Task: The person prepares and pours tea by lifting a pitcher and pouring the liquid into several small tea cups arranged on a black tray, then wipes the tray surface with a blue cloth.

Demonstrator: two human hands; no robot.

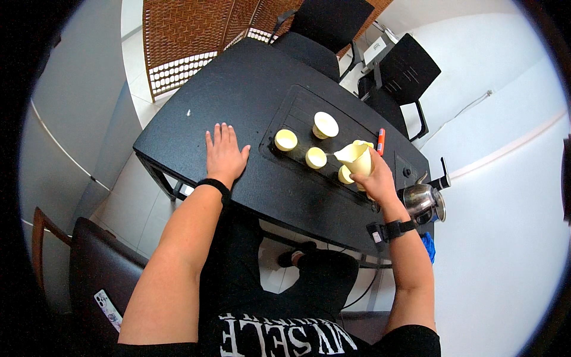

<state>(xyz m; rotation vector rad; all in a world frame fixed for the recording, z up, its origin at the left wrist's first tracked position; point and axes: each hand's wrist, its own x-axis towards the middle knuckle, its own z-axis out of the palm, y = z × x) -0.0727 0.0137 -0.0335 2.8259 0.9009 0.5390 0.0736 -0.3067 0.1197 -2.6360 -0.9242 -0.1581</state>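
My right hand [376,178] grips a pale yellow pitcher [355,159], tilted with its spout to the left. The spout hangs near a small yellow cup [316,157]; a faint pale streak shows between them. Another small cup [285,140] stands farther left, and a wider white-and-yellow bowl [325,125] stands behind. Partly hidden by the pitcher are one more yellow cup [345,174] and a yellow piece [363,143]. What the cups hold is hard to make out. Flat on the black table [220,77] lies my left hand [226,156], fingers spread, left of the cups.
The cups stand on a dark inset tea tray [291,110]. An orange-red tube [380,141] lies beyond the pitcher. At the right end is a steel kettle [419,201]. Black chairs [410,71] and a woven screen [184,35] stand behind the table.
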